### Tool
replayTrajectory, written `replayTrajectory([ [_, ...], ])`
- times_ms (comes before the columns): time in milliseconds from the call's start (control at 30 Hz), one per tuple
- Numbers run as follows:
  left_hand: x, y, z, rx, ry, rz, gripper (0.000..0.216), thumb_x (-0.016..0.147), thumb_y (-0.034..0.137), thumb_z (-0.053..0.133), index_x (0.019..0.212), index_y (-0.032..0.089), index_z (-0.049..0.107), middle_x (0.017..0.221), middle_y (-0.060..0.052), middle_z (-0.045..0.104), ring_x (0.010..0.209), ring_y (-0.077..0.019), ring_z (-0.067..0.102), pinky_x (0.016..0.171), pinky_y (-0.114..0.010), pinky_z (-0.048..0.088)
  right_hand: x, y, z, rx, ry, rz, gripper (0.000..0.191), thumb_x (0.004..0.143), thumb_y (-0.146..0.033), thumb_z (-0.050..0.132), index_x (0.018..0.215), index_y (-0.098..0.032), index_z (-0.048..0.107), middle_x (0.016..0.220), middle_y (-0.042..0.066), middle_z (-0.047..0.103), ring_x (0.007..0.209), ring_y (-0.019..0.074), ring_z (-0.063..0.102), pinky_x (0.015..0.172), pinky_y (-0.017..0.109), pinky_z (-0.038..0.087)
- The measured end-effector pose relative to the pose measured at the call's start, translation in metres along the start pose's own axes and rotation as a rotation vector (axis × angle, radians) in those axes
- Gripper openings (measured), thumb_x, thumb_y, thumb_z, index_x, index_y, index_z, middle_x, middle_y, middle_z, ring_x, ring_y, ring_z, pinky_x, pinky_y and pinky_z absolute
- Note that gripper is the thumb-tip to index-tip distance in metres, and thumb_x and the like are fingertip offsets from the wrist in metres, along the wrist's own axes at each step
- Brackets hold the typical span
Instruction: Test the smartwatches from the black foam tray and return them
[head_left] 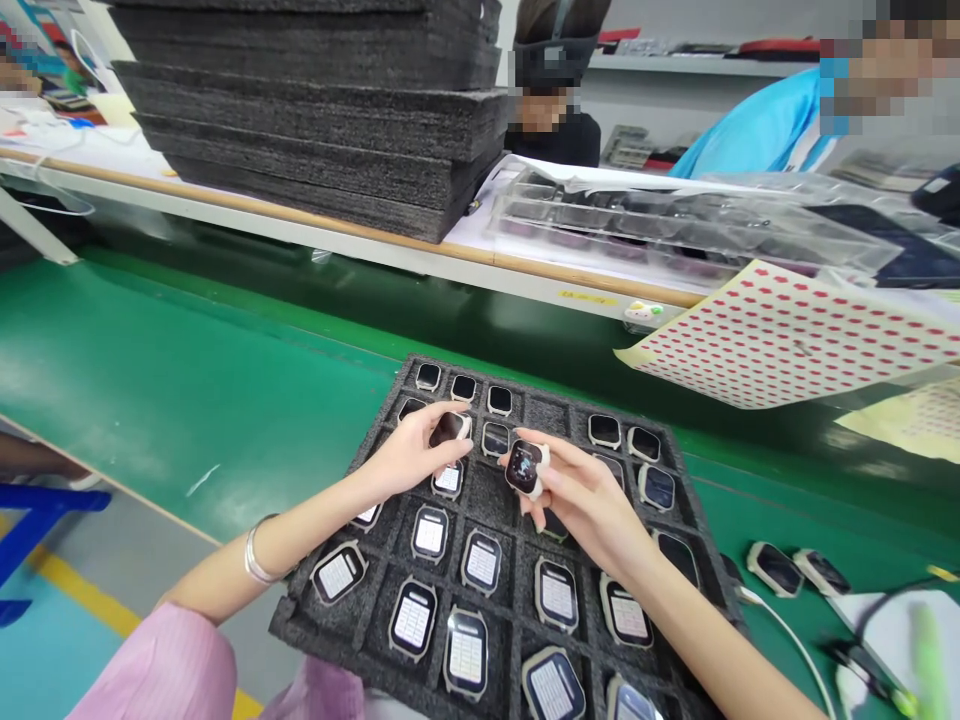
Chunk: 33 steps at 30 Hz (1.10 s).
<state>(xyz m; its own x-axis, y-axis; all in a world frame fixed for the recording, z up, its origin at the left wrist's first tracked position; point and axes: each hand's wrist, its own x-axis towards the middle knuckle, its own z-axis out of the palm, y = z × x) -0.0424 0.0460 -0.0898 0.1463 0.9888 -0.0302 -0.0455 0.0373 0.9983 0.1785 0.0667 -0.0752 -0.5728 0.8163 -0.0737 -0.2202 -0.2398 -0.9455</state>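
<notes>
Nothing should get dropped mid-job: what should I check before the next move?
1. Right hand gripping the lit smartwatch: ok, held in the fingers.
2. Left hand gripping the dark-screened smartwatch: ok, between thumb and fingers.
3. Foam tray fully on the green tabletop: not ok, its near part overhangs.
4. No loose smartwatches outside the tray: not ok, two strapless smartwatches lie to its right.
5. White cable clear of the tray: cannot tell, its end lies close.

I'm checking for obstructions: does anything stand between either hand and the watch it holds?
Nothing visible does. The right hand grips the lit watch directly, and the left hand likewise holds the dark-screened watch.
</notes>
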Motion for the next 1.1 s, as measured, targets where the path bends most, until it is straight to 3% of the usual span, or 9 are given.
replayTrajectory([
  [167, -0.004, -0.003, -0.003, 0.337, 0.022, 0.114, 0.041, 0.077, 0.018, 0.059, 0.118, 0.017, 0.054, 0.078, 0.001, 0.055, 0.066, -0.0127, 0.049, 0.061, -0.024, 0.041, 0.000, 0.000, 0.000, -0.029, 0.022, 0.005, 0.035, 0.084, -0.023, 0.067, 0.119, -0.022, 0.063, 0.096, 0.008, 0.069, 0.061, 0.0145, 0.063, 0.049, 0.023, 0.052],
  [333, -0.012, 0.001, 0.002, 0.493, 0.050, 0.179, 0.050, 0.079, 0.020, 0.058, 0.128, 0.017, 0.047, 0.088, -0.002, 0.060, 0.065, -0.0138, 0.051, 0.060, -0.025, 0.044, 0.001, 0.002, -0.001, -0.048, 0.012, 0.018, 0.037, 0.084, -0.024, 0.067, 0.121, -0.022, 0.062, 0.095, 0.008, 0.068, 0.063, 0.0152, 0.063, 0.049, 0.024, 0.052],
  [500, -0.014, 0.002, 0.006, 0.519, 0.043, 0.240, 0.054, 0.079, 0.017, 0.057, 0.131, 0.016, 0.043, 0.105, -0.008, 0.062, 0.073, -0.0161, 0.056, 0.061, -0.026, 0.048, 0.001, 0.003, 0.001, -0.076, 0.000, 0.001, 0.036, 0.084, -0.024, 0.067, 0.120, -0.023, 0.062, 0.094, 0.009, 0.068, 0.063, 0.0158, 0.063, 0.049, 0.025, 0.051],
  [667, -0.015, 0.005, 0.004, 0.522, 0.030, 0.288, 0.044, 0.078, 0.014, 0.056, 0.122, 0.017, 0.050, 0.112, -0.008, 0.063, 0.095, -0.0215, 0.059, 0.083, -0.031, 0.048, 0.000, 0.003, 0.000, -0.158, -0.001, -0.019, 0.037, 0.084, -0.026, 0.067, 0.120, -0.020, 0.062, 0.089, 0.008, 0.068, 0.062, 0.0160, 0.062, 0.050, 0.027, 0.052],
  [733, -0.016, 0.006, 0.003, 0.514, 0.010, 0.275, 0.042, 0.078, 0.014, 0.056, 0.119, 0.018, 0.051, 0.105, -0.005, 0.065, 0.092, -0.0211, 0.061, 0.085, -0.031, 0.046, -0.001, 0.003, -0.001, -0.200, -0.005, -0.016, 0.039, 0.085, -0.026, 0.066, 0.122, -0.018, 0.061, 0.083, 0.007, 0.068, 0.062, 0.0167, 0.062, 0.052, 0.028, 0.052],
  [867, -0.018, 0.008, 0.002, 0.491, 0.013, 0.242, 0.047, 0.078, 0.017, 0.056, 0.124, 0.018, 0.048, 0.103, -0.005, 0.064, 0.087, -0.0202, 0.060, 0.080, -0.030, 0.046, -0.002, 0.000, -0.002, -0.223, 0.004, -0.029, 0.043, 0.084, -0.029, 0.067, 0.124, -0.018, 0.059, 0.090, 0.008, 0.068, 0.061, 0.0170, 0.063, 0.052, 0.030, 0.053],
  [1100, -0.018, 0.008, 0.002, 0.455, 0.025, 0.223, 0.044, 0.079, 0.016, 0.054, 0.123, 0.017, 0.049, 0.102, -0.004, 0.063, 0.081, -0.0174, 0.059, 0.075, -0.026, 0.046, -0.005, -0.002, -0.004, -0.262, -0.047, 0.014, 0.045, 0.086, -0.029, 0.066, 0.127, -0.015, 0.057, 0.069, 0.004, 0.069, 0.059, 0.0164, 0.063, 0.062, 0.031, 0.054],
])
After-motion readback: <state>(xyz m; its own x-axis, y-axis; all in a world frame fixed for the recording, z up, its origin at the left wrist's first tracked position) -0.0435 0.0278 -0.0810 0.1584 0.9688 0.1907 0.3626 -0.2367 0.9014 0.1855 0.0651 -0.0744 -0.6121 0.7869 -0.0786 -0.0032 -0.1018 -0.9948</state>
